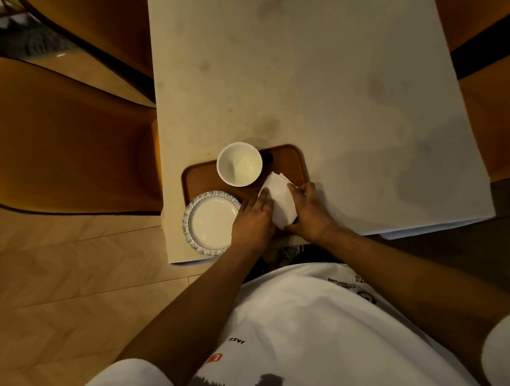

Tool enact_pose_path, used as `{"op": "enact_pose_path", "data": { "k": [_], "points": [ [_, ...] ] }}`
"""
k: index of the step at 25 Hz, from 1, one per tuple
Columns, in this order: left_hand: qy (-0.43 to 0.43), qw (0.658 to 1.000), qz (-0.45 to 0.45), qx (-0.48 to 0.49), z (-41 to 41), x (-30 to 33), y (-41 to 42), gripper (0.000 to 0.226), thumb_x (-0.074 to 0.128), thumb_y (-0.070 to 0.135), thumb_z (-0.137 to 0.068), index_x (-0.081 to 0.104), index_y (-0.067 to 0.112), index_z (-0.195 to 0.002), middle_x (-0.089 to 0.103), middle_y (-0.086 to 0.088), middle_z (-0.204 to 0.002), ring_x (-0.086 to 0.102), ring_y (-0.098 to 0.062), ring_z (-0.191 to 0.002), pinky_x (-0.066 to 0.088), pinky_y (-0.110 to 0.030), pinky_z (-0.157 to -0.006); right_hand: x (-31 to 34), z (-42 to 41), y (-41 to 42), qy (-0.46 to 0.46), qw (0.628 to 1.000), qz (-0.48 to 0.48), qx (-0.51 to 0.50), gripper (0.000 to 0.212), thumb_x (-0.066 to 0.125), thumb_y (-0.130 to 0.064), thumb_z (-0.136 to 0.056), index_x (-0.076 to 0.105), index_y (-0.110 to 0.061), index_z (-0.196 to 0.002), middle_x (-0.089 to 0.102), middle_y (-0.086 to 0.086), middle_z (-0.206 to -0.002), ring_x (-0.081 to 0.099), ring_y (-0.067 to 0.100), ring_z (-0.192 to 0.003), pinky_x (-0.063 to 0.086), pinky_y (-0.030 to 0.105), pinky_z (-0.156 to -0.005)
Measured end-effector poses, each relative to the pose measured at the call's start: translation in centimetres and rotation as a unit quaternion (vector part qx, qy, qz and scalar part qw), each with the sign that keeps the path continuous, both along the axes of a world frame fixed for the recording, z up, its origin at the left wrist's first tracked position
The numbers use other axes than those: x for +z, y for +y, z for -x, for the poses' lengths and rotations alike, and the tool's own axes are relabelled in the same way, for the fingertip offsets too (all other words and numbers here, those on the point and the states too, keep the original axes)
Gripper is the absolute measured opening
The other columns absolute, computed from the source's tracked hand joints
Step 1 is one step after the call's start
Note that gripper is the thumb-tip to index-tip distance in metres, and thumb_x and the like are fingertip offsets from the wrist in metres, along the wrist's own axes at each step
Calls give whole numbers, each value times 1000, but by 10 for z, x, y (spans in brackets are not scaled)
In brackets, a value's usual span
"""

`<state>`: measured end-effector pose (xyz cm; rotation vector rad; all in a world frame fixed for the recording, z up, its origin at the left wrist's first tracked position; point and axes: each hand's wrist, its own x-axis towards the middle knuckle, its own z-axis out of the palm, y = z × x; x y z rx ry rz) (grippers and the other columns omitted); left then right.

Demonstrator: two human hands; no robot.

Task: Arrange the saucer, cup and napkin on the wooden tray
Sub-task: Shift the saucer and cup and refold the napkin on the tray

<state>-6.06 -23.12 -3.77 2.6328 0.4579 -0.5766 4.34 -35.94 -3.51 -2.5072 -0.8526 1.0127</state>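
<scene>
Both hands' fingers (264, 196) flank the napkin (279, 198)

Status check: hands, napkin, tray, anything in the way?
Left hand and right hand both on napkin, over wooden tray. Cup upright on tray; saucer at near-left corner. Nothing obstructing.

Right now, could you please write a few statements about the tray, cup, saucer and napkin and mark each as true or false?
1. Both hands are on the napkin. True: the left hand and the right hand flank it.
2. The cup is full of coffee. False: it looks empty.
3. The cup stands on the saucer. False: it stands apart, at the far edge of the wooden tray.
4. The saucer overhangs the tray's near left corner. True.
5. The cup lies on its side. False: it is upright.
</scene>
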Motion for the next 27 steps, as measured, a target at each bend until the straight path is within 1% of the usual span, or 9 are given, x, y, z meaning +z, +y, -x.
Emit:
{"op": "enact_pose_path", "data": {
  "k": [8, 13, 18, 23, 27],
  "points": [
    [0, 1000, 4, 17, 0, 5, -4, 68, 56, 26, -92, 30, 7, -151, 22, -13, -164, 25, -34, -149, 19, -47, -123, 0, -2, -4, 22, 999, -26, -13, 107, 85, -30, -72, 17, -16, -154, 20, 14, -150, 38, 31, -132, 38, 34, -110],
    [3, 1000, 7, 6, 4, 5, -4, 66, 52, 31, -95, 29, 8, -152, 17, -11, -166, 21, -34, -150, 14, -46, -124, 0, 0, -5, 17, 1000, -19, -14, 95, 78, -24, -81, 18, -15, -154, 20, 15, -151, 38, 31, -134, 36, 32, -111],
    [5, 1000, 16, 4, 5, 7, -4, 75, 54, 38, -94, 21, 9, -155, 12, -10, -167, 13, -32, -153, 9, -44, -125, 0, 4, -5, 9, 1000, -12, -16, 99, 80, -26, -79, 17, -17, -154, 19, 13, -151, 37, 30, -134, 37, 34, -111],
    [-3, 1000, 17, 7, 7, 2, -3, 67, 52, 31, -96, 26, 10, -154, 15, -10, -166, 17, -33, -152, 11, -45, -125, -1, 7, -4, -4, 1000, -8, -12, 100, 81, -30, -78, 17, -16, -154, 19, 14, -151, 38, 30, -133, 39, 35, -110],
    [-2, 1000, 19, 8, 8, -1, -3, 66, 54, 28, -93, 31, 9, -152, 18, -10, -166, 21, -36, -149, 13, -46, -124, -1, 6, -5, -7, 1000, -3, -3, 101, 80, -29, -78, 16, -16, -155, 19, 14, -151, 38, 30, -133, 39, 34, -110]
  ]
}}
